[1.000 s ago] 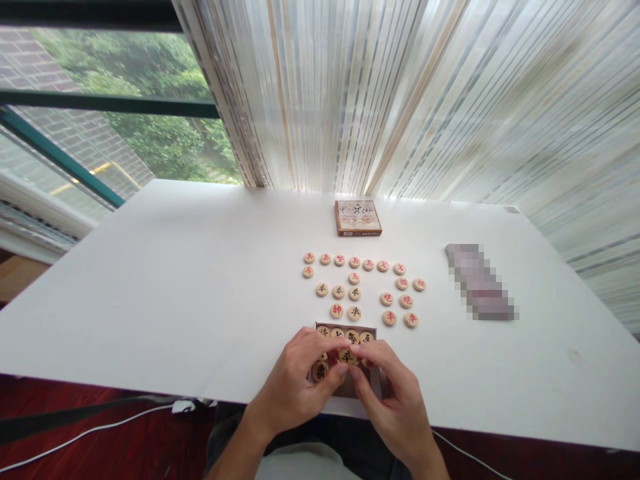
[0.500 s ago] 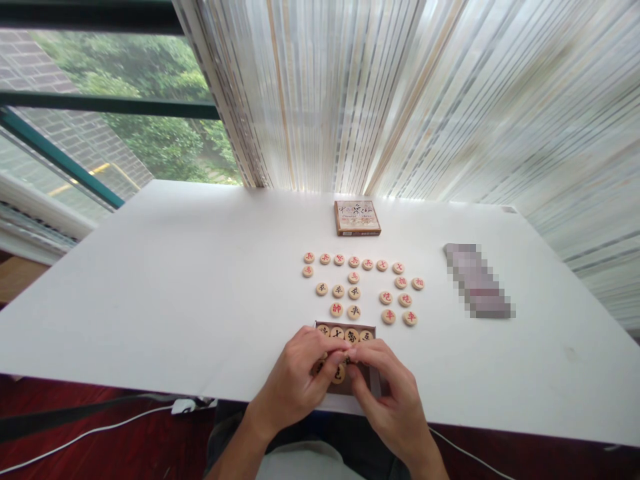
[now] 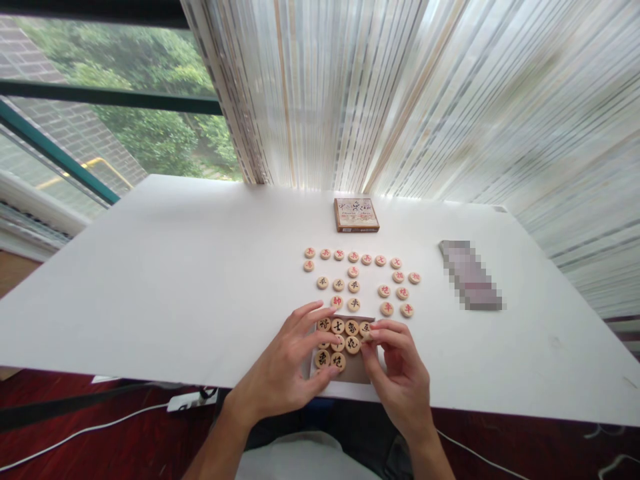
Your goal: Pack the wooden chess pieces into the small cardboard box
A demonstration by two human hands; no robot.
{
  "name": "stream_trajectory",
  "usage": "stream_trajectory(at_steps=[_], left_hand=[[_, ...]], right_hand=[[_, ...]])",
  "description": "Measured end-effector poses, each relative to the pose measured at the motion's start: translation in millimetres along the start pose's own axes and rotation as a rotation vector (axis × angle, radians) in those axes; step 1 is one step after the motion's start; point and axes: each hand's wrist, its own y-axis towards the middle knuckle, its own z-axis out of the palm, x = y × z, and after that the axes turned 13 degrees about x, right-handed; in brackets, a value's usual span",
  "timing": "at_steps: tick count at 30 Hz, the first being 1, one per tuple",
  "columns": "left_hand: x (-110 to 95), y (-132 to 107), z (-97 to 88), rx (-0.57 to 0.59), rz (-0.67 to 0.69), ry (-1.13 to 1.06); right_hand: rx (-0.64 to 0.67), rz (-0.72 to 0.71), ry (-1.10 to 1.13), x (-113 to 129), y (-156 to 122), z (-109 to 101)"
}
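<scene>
A shallow brown tray (image 3: 356,372) lies at the near edge of the white table (image 3: 190,280) and holds several round wooden chess pieces (image 3: 345,336) with black characters. My left hand (image 3: 290,363) rests at the tray's left side, fingers spread and reaching over the pieces. My right hand (image 3: 400,373) is at the tray's right side, with its thumb and forefinger pinched at a piece on the tray's right edge. Beyond the tray, several loose wooden pieces (image 3: 357,283) with red and black characters lie in rows.
A small printed box (image 3: 356,215) lies at the far middle of the table. A blurred grey object (image 3: 470,275) lies to the right. Striped curtains and a window stand behind. A white cable (image 3: 100,427) runs along the dark red floor.
My hands have drawn apart, uncovering the pieces in the tray. The left fingers have spread open. The view shifted slightly.
</scene>
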Motion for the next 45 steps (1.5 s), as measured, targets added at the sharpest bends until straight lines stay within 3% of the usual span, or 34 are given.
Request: stream_trajectory(at_steps=[4,15,30,35,45], left_hand=[[0,-1,-1.4,0.05,-0.009,-0.002],[-1,4,3.5,0.051,-0.044,0.03],[-1,4,2.8,0.08,-0.062,0.047],[-1,4,3.6,0.069,-0.066,0.049],[0,4,4.2,0.077,-0.065,0.056]], right_hand=[[-0.044,-0.004,-0.004,0,2,1],[-0.051,0.006,0.01,5,4,-1],[-0.236,0.02,0.086,-2,5,1],[-0.232,0.059,0.11,-5,3,2],[-0.179,-0.008,0.03,2,6,0]])
